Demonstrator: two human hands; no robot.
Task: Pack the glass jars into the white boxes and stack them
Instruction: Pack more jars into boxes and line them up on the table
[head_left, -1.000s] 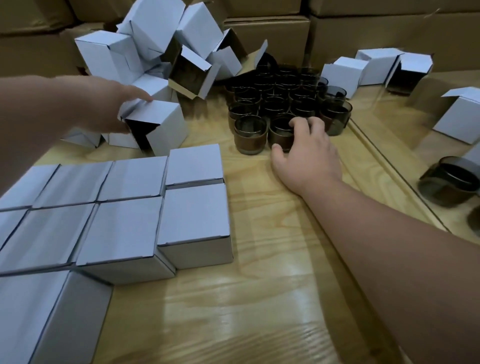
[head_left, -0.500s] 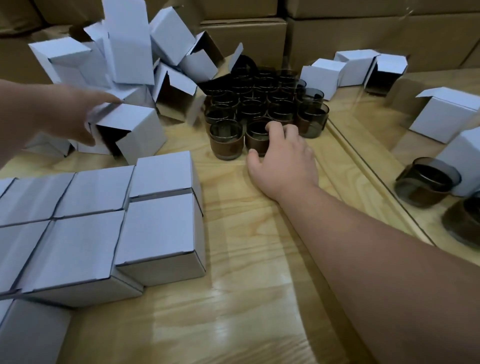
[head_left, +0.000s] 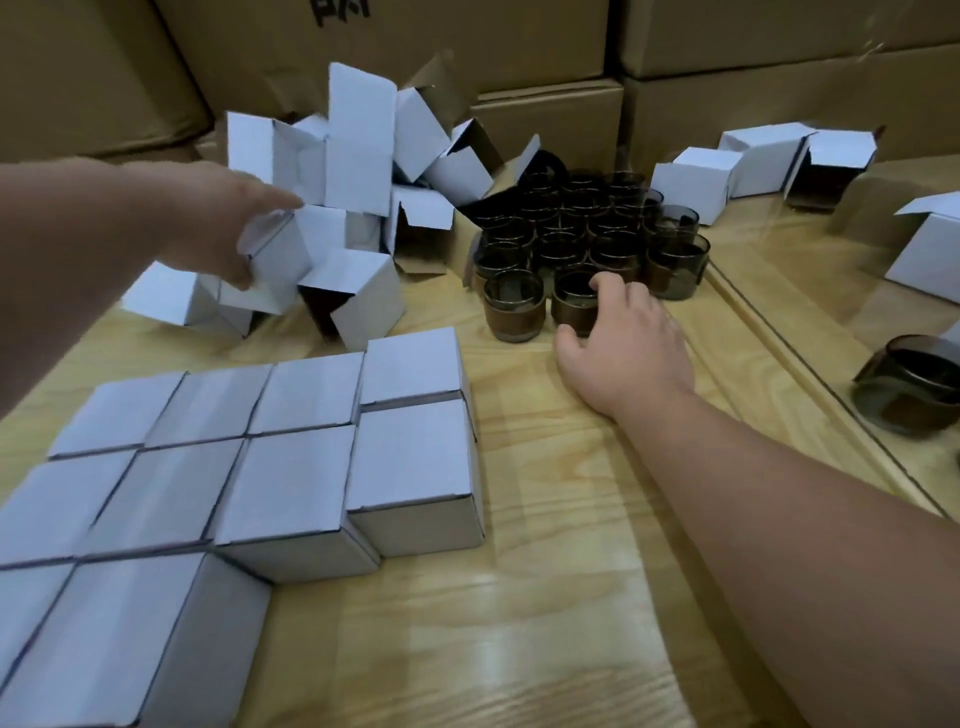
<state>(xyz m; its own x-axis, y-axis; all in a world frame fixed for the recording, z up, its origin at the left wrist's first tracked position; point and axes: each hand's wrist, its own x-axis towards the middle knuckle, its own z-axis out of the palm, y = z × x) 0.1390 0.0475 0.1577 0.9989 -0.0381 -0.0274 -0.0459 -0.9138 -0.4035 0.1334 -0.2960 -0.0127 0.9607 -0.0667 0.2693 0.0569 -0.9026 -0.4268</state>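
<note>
Several dark glass jars (head_left: 587, 234) stand packed together at the middle back of the wooden table (head_left: 545, 597). My right hand (head_left: 623, 343) holds the front jar (head_left: 574, 304), with the thumb on its near side and the fingers over its rim. At the back left, my left hand (head_left: 223, 223) grips a white box (head_left: 283, 265) in the pile of open white boxes (head_left: 363, 171), and the box is tilted. Closed white boxes (head_left: 291, 457) sit in tight rows at the front left.
Brown cartons (head_left: 545, 114) wall off the back. More white boxes (head_left: 696, 182) and a lone jar (head_left: 914, 384) lie to the right, past a diagonal edge (head_left: 810, 389) in the tabletop. Bare wood shows between the closed boxes and my right arm.
My left hand has closed on a white box in the pile and tipped it up. My right hand has curled closer round the front jar. The view has shifted.
</note>
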